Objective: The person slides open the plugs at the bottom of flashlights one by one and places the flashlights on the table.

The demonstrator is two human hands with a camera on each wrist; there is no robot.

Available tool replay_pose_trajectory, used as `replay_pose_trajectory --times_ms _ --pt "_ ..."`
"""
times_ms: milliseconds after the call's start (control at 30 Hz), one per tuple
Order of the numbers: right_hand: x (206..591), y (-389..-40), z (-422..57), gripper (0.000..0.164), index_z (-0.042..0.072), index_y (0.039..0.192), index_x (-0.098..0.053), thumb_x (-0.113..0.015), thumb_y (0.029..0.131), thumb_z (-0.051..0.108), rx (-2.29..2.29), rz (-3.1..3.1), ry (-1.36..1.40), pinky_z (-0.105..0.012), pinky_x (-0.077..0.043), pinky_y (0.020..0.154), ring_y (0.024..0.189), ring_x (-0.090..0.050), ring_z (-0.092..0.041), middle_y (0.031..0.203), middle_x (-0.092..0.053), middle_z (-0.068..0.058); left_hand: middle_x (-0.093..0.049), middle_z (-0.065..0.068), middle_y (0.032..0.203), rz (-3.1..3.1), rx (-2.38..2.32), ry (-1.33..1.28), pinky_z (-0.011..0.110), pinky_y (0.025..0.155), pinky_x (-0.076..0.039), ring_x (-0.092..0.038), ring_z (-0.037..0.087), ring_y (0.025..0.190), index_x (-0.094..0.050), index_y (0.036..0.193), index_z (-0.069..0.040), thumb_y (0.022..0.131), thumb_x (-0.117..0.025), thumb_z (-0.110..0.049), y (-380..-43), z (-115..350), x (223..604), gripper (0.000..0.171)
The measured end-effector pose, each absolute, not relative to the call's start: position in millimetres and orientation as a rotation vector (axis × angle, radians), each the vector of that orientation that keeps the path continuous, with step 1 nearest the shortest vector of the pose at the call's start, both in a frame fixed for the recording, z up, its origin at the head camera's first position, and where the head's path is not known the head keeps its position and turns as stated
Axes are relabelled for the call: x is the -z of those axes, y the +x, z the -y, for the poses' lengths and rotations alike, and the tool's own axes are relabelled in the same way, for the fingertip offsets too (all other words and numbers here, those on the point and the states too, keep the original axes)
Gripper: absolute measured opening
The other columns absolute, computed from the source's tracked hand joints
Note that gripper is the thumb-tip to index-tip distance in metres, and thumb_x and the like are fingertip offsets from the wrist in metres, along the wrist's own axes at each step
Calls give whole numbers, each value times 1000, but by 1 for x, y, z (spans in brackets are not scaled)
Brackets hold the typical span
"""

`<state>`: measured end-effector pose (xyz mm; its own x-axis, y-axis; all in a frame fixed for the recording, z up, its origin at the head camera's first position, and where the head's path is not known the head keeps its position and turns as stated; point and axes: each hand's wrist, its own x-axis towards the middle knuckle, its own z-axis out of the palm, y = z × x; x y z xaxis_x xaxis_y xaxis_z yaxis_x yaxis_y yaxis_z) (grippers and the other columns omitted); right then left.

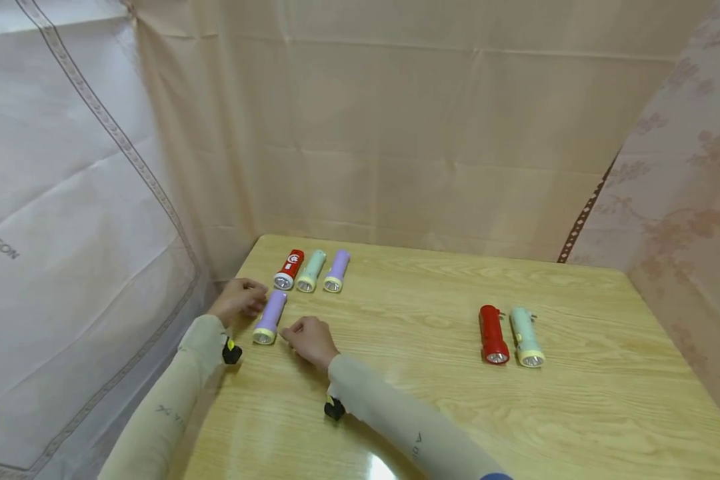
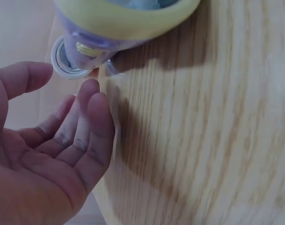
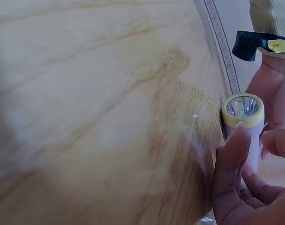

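Note:
A purple flashlight [image 1: 271, 317] with a pale yellow head lies on the table between both hands in the head view. My left hand [image 1: 241, 299] is at its left side; the left wrist view shows loosely bent fingers [image 2: 101, 122] and a gap to the thumb, with nothing held. Close to the head's right side is my right hand [image 1: 312, 340], its fingers loosely curled and holding nothing. In the right wrist view its thumb [image 3: 233, 154] overlaps the purple flashlight [image 3: 244, 123]. Just behind lie a red flashlight [image 1: 289, 269], a mint one [image 1: 311, 270] and another purple one [image 1: 337, 270].
Farther right on the wooden table [image 1: 396, 333] lie a second red flashlight [image 1: 492, 333] and a second mint flashlight [image 1: 525, 333], side by side. Hanging cloth [image 1: 372, 133] surrounds the table at the back and sides. Black wrist cameras [image 1: 231, 351] sit on both sleeves.

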<state>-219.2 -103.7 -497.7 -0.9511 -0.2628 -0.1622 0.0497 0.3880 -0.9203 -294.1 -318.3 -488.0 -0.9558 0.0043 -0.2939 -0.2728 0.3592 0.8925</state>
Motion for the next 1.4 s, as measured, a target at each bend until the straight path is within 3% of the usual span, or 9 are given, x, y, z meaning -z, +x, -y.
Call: replay_pose_trajectory --times_ms 200,400,667,867,1167,1400 --pt "500 -223 113 26 14 76 -68 -67 88 37 1520 -2405 -191 -23 -40 39 42 -48 -9 65 -66 -5 -64 10 91 -2359 -1566 -264 32 66 -57 -64 16 74 -53 119 7 94 -60 -20 -296 315 495 37" --pt "499 -228 121 29 15 74 -66 -67 88 40 1456 -2435 -197 -23 -36 37 36 -44 -9 49 -55 3 -65 11 96 -2389 -1488 -211 32 67 -57 -64 17 78 -57 117 5 90 -66 -32 -298 312 493 47" --pt "498 -229 125 37 10 72 -70 -66 87 43 1424 -2447 -242 -24 -35 36 34 -45 -10 40 -48 3 -66 9 92 -2362 -1469 -179 33 63 -56 -64 16 74 -55 121 4 92 -64 -30 -297 309 488 46" --pt "497 -227 129 44 9 69 -70 -66 85 49 1447 -2419 -188 -24 -32 33 34 -46 -13 39 -48 2 -66 11 94 -2358 -1457 -152 34 62 -55 -65 18 74 -53 130 -1 93 -62 -30 -299 309 489 48" --pt "492 -226 130 45 3 67 -69 -68 85 44 1502 -2363 -89 -23 -30 32 32 -39 -9 37 -43 3 -64 13 95 -2331 -1468 -165 36 59 -57 -64 19 75 -52 128 2 94 -60 -28 -299 309 488 46" --pt "491 -224 132 36 8 66 -70 -71 84 40 1561 -2343 -37 -23 -33 33 35 -41 -8 40 -45 5 -64 13 92 -2287 -1508 -244 33 58 -57 -64 19 74 -54 124 3 93 -62 -27 -298 309 489 44"
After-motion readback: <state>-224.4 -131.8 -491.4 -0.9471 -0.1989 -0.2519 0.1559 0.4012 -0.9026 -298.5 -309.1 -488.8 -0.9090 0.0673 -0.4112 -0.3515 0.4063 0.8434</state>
